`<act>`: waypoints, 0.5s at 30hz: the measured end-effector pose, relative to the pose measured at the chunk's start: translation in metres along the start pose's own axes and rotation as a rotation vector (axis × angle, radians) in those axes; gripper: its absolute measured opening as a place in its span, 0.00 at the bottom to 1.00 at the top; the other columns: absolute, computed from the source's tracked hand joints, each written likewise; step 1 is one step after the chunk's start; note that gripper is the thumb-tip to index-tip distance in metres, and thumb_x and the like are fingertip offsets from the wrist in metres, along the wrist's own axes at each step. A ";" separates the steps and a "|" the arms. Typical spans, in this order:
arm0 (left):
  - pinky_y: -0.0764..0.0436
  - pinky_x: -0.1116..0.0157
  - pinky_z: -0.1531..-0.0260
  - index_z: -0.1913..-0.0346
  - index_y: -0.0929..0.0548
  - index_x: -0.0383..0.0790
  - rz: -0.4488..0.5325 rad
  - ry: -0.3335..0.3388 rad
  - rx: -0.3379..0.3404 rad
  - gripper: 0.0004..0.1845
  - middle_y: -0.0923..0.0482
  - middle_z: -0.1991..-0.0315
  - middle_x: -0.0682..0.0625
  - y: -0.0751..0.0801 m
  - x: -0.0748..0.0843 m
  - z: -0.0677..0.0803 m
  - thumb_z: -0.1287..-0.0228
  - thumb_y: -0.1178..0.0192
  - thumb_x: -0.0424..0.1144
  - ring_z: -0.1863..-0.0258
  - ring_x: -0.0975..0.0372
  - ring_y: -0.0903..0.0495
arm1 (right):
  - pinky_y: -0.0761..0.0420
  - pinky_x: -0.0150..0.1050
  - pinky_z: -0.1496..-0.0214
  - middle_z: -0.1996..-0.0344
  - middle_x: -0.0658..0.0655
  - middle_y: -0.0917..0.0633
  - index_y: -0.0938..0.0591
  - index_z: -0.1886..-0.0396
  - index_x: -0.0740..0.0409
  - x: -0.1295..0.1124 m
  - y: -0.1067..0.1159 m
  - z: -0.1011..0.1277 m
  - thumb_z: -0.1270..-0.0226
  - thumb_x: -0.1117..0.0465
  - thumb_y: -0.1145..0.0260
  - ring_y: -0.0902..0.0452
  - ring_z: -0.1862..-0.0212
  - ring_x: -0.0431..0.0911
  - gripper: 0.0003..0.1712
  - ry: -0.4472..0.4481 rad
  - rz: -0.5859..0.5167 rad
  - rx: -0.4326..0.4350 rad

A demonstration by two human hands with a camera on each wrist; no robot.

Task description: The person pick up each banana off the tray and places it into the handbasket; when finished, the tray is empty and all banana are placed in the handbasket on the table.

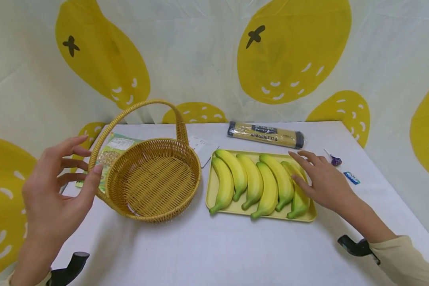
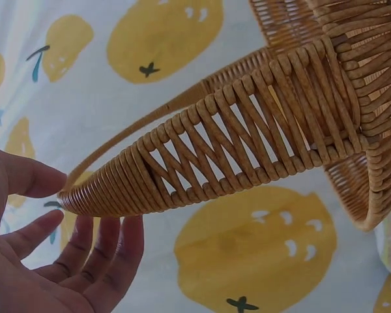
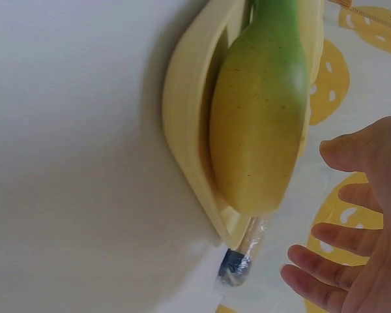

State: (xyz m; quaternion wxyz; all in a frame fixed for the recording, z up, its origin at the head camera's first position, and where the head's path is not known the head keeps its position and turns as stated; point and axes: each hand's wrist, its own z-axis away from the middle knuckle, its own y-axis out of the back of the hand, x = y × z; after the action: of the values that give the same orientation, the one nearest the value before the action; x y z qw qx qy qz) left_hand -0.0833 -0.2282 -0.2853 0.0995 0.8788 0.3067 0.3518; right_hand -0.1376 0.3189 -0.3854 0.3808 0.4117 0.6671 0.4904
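Note:
An empty wicker basket [image 1: 153, 178] with a hoop handle [image 1: 143, 105] stands on the white table. My left hand [image 1: 71, 163] hovers at its left side with straight, spread fingers, the thumb close to the handle's base. In the left wrist view the woven handle [image 2: 247, 150] runs just above my left hand [image 2: 65, 261], which does not grip it. Right of the basket, a pale yellow tray [image 1: 232, 210] carries several bananas. My right hand [image 1: 318, 178] is spread open over the rightmost banana [image 1: 300, 198]. In the right wrist view that banana [image 3: 260, 124] lies in the tray [image 3: 189, 130], apart from my right hand [image 3: 358, 222].
A spaghetti pack [image 1: 266, 134] lies behind the tray. A lollipop [image 1: 334, 159] and a small blue packet [image 1: 352, 177] lie to the tray's right. A green food bag [image 1: 114, 153] and a white card [image 1: 201, 147] sit behind the basket. A lemon-print curtain hangs behind the table.

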 end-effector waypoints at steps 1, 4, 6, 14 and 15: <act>0.21 0.82 0.60 0.33 0.18 0.31 0.017 0.005 0.002 0.31 0.20 0.52 0.52 0.000 -0.001 0.000 0.43 0.31 0.21 0.63 0.68 0.20 | 0.18 0.69 0.53 0.31 0.70 0.27 0.33 0.18 0.54 0.000 -0.001 0.001 0.27 0.53 0.28 0.27 0.40 0.71 0.42 -0.009 -0.001 -0.011; 0.20 0.81 0.61 0.35 0.17 0.30 0.045 0.014 0.009 0.29 0.19 0.55 0.50 0.001 -0.002 0.002 0.42 0.31 0.20 0.65 0.68 0.19 | 0.16 0.67 0.54 0.31 0.70 0.28 0.33 0.18 0.54 0.000 -0.003 0.003 0.28 0.52 0.28 0.27 0.40 0.70 0.43 -0.034 -0.011 -0.036; 0.20 0.81 0.62 0.37 0.17 0.29 0.048 0.017 0.009 0.27 0.19 0.56 0.49 0.001 -0.003 0.003 0.42 0.31 0.20 0.66 0.69 0.18 | 0.15 0.65 0.56 0.32 0.70 0.28 0.33 0.18 0.55 0.001 -0.005 0.004 0.28 0.51 0.28 0.27 0.41 0.69 0.43 -0.041 -0.020 -0.046; 0.21 0.82 0.61 0.39 0.15 0.30 0.007 -0.002 -0.001 0.25 0.20 0.57 0.50 0.001 -0.006 0.004 0.41 0.31 0.23 0.67 0.72 0.19 | 0.16 0.57 0.70 0.34 0.70 0.28 0.33 0.19 0.55 0.004 -0.013 0.007 0.29 0.53 0.30 0.26 0.44 0.67 0.42 -0.061 -0.054 -0.075; 0.21 0.82 0.60 0.39 0.14 0.30 -0.001 -0.005 -0.002 0.24 0.20 0.57 0.50 0.000 -0.006 0.004 0.41 0.31 0.23 0.67 0.72 0.20 | 0.16 0.57 0.70 0.34 0.71 0.28 0.33 0.19 0.55 0.005 -0.013 0.007 0.29 0.53 0.30 0.26 0.44 0.67 0.42 -0.068 -0.059 -0.080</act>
State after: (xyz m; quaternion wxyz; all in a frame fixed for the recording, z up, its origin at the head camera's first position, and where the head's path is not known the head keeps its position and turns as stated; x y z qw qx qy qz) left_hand -0.0839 -0.2321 -0.2913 0.1015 0.8795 0.3064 0.3497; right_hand -0.1355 0.3231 -0.4004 0.4336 0.3929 0.6455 0.4909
